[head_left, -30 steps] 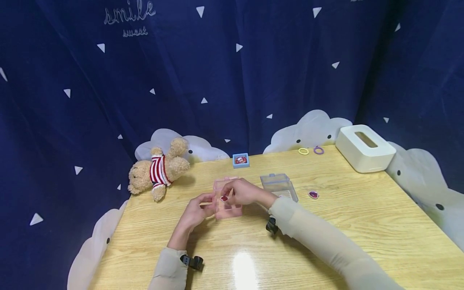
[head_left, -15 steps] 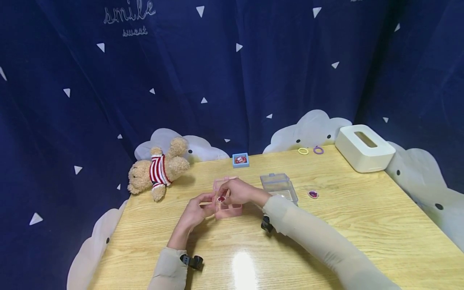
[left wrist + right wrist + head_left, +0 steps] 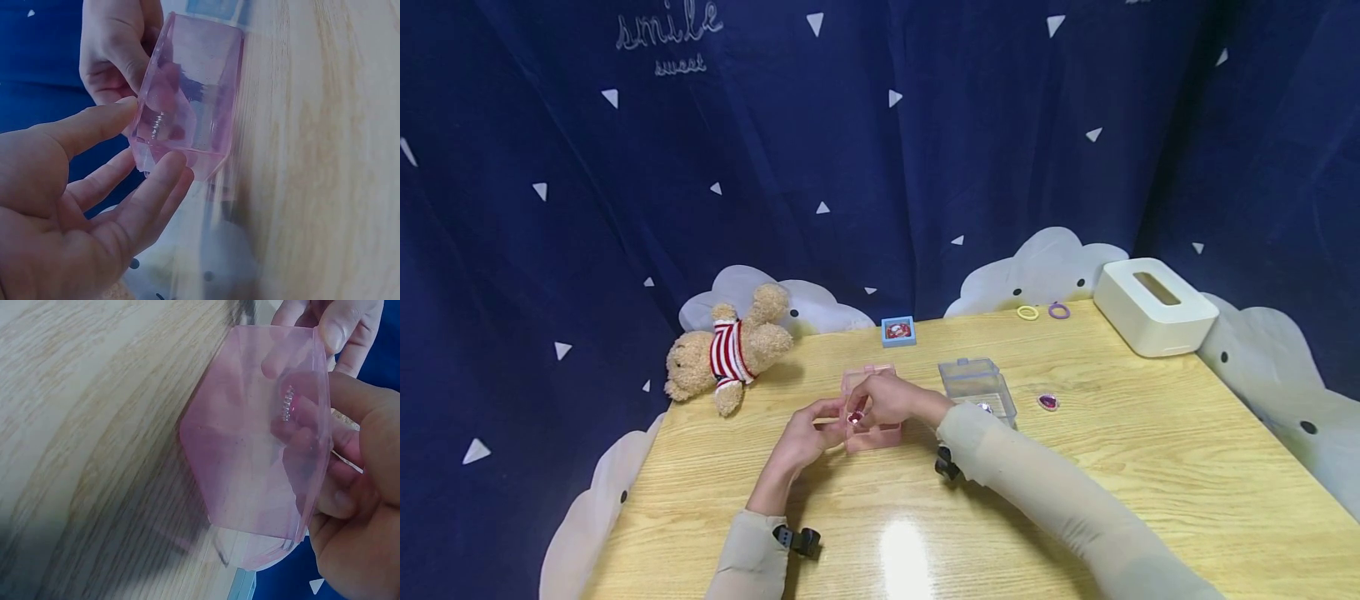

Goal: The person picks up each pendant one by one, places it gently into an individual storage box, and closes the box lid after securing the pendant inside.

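Observation:
A clear pink box (image 3: 880, 432) stands open on the wooden table (image 3: 1075, 467). My left hand (image 3: 822, 425) pinches its left side between thumb and fingers; the left wrist view shows the same grip on the pink box (image 3: 194, 106) by my left hand (image 3: 147, 140). My right hand (image 3: 863, 408) reaches over the box from the right and pinches a small red gem (image 3: 854, 417) at its opening. In the right wrist view the gem (image 3: 292, 406) shows through the pink wall (image 3: 250, 450), held by my right hand (image 3: 325, 431).
A clear plastic case (image 3: 976, 385) stands just right of the hands, and a second red gem (image 3: 1048, 402) lies beyond it. A teddy bear (image 3: 730, 354) lies at back left. A small blue box (image 3: 898, 331), a yellow ring (image 3: 1027, 312), a purple ring (image 3: 1059, 311) and a white tissue box (image 3: 1153, 307) are at the back.
My right hand has carried the red gem a little left and down, into the mouth of the pink box. The left hand has kept its hold.

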{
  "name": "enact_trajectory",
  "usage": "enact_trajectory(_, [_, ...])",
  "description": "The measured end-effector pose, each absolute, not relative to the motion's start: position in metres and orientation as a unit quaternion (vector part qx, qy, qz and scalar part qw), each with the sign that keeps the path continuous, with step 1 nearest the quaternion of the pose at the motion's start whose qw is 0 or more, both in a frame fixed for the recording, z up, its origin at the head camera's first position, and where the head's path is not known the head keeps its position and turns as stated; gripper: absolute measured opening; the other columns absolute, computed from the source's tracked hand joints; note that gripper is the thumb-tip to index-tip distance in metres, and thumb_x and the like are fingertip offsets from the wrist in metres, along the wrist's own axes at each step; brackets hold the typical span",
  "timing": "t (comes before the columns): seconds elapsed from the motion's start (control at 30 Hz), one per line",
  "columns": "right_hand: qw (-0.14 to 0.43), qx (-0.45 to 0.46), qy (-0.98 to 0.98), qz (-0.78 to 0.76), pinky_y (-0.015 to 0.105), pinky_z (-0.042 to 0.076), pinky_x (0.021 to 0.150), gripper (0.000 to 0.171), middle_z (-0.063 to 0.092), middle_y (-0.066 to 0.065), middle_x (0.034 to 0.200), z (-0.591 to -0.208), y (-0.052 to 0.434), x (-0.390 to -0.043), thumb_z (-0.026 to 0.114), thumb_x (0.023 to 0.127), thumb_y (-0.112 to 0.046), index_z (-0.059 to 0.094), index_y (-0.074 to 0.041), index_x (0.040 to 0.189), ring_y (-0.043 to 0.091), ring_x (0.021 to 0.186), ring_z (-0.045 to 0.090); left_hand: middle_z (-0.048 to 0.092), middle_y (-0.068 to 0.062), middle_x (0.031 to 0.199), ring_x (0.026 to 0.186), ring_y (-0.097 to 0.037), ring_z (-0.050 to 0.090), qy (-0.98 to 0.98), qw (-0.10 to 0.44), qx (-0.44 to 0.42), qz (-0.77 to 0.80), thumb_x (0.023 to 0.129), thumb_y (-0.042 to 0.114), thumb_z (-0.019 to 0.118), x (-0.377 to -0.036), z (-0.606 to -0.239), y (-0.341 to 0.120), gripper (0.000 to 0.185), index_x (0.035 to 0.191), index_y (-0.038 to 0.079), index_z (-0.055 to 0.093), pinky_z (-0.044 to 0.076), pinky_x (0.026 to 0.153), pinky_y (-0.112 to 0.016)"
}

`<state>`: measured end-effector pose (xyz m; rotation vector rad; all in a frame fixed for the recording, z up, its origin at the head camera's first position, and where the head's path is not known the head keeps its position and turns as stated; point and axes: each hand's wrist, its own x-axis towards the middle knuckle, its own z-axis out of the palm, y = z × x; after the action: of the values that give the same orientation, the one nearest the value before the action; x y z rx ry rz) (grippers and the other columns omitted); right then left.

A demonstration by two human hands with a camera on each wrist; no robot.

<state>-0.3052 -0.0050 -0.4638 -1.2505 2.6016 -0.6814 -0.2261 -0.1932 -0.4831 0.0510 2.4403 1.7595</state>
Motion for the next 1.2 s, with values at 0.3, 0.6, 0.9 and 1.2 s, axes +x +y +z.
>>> enact_trajectory(0.3, [0.095, -0.418, 0.875, -0.226, 0.024, 0.046, 0.082, 0.019, 0.077, -0.008, 0.095, -0.464, -0.005, -0.306, 0.083, 0.079, -0.023, 0.078, -0.018, 0.096, 0.003, 0.086, 0.059, 0.065, -0.023, 0.124, 0.108, -0.034, 0.068, 0.820, 0.066, 0.020, 0.568, 0.085, -0.002, 0.073, -0.226, -0.482, -0.194, 0.049, 0.133, 0.004, 0.061, 0.059, 0.087, -0.037])
enact_trajectory(0.6, [0.100, -0.418, 0.860, -0.275, 0.019, 0.051, 0.070, 0.021, 0.077, 0.000, 0.094, -0.461, -0.001, -0.308, 0.079, 0.079, -0.014, 0.077, -0.011, 0.100, 0.007, 0.079, 0.063, 0.065, -0.023, 0.124, 0.108, -0.035, 0.068, 0.828, 0.060, 0.005, 0.557, 0.084, 0.000, 0.075, -0.223, -0.477, -0.190, 0.050, 0.133, 0.005, 0.062, 0.059, 0.086, -0.039])
enact_trajectory(0.9, [0.108, -0.405, 0.858, -0.295, 0.020, 0.052, 0.072, 0.024, 0.075, -0.003, 0.093, -0.450, 0.011, -0.308, 0.080, 0.081, -0.015, 0.076, -0.010, 0.105, 0.012, 0.084, 0.066, 0.064, -0.023, 0.125, 0.110, -0.035, 0.068, 0.826, 0.065, 0.003, 0.559, 0.086, 0.001, 0.075, -0.225, -0.481, -0.192, 0.051, 0.134, 0.006, 0.061, 0.058, 0.087, -0.038])
enact_trajectory(1.2, [0.112, -0.391, 0.851, -0.332, 0.022, 0.053, 0.076, 0.024, 0.075, 0.000, 0.094, -0.442, 0.031, -0.311, 0.074, 0.084, -0.013, 0.074, -0.005, 0.107, 0.016, 0.089, 0.068, 0.065, -0.022, 0.124, 0.108, -0.032, 0.068, 0.832, 0.059, 0.007, 0.552, 0.085, 0.008, 0.078, -0.225, -0.479, -0.192, 0.052, 0.134, 0.006, 0.061, 0.057, 0.086, -0.036])
